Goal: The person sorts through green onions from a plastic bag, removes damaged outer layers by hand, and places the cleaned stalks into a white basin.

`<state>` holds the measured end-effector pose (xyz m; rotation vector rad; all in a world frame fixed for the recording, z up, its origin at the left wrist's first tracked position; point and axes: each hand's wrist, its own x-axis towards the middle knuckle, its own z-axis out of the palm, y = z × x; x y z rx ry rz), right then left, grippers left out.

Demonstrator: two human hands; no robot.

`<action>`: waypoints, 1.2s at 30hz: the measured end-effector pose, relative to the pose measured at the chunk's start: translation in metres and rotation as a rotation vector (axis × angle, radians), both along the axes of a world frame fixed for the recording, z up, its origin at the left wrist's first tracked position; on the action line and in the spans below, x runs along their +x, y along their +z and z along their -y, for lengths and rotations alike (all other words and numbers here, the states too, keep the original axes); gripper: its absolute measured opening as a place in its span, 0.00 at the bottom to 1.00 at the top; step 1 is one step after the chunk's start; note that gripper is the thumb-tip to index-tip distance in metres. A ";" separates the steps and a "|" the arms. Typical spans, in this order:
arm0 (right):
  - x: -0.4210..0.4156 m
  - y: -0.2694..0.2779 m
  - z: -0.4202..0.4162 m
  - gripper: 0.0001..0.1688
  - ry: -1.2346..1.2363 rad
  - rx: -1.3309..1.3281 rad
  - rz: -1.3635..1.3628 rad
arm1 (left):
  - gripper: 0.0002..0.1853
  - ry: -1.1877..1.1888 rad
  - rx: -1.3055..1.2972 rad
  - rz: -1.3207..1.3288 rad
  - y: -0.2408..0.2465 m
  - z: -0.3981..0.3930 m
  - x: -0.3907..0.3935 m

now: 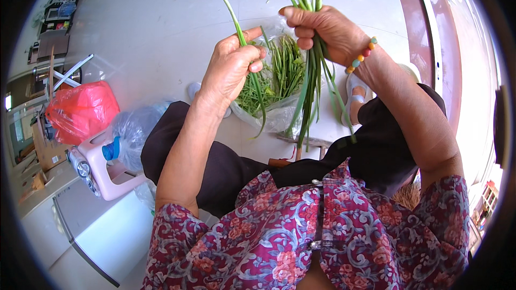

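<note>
My left hand (238,58) grips a single green stalk (229,12), its pale end pointing up and its leaf hanging below the fist. My right hand (318,30), with a beaded bracelet (361,55) at the wrist, is closed around a bunch of long green stalks (308,96). Their pale ends rise above the fist and the leaves hang down. Beneath and between the hands, a clear plastic bag (278,119) on the floor holds cut greens (287,66). The two hands are apart.
My feet stand either side of the bag. At the left are a red plastic bag (86,108), a large clear bottle (135,135), a pink plastic frame (100,169) and a refrigerator (100,225). Part of a wooden stool (322,141) shows between my knees. A glass door runs along the right.
</note>
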<state>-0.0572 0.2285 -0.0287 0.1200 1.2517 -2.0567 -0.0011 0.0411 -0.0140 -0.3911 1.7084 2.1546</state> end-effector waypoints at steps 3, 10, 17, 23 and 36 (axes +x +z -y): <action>0.010 0.009 0.009 0.09 0.036 0.016 -0.072 | 0.27 -0.051 -0.027 -0.053 -0.006 0.002 0.000; 0.021 0.009 0.024 0.09 0.022 -0.003 -0.117 | 0.21 -0.247 -0.254 -0.081 -0.007 -0.008 0.006; 0.016 0.006 0.026 0.09 0.054 0.188 -0.239 | 0.25 -0.200 -0.182 -0.168 0.002 -0.017 0.006; 0.018 0.017 0.022 0.09 0.050 0.153 -0.178 | 0.19 0.000 -0.108 -0.199 0.015 0.009 -0.006; 0.020 0.016 0.022 0.07 0.193 -0.050 0.025 | 0.11 -0.011 -0.068 -0.225 0.007 0.010 -0.009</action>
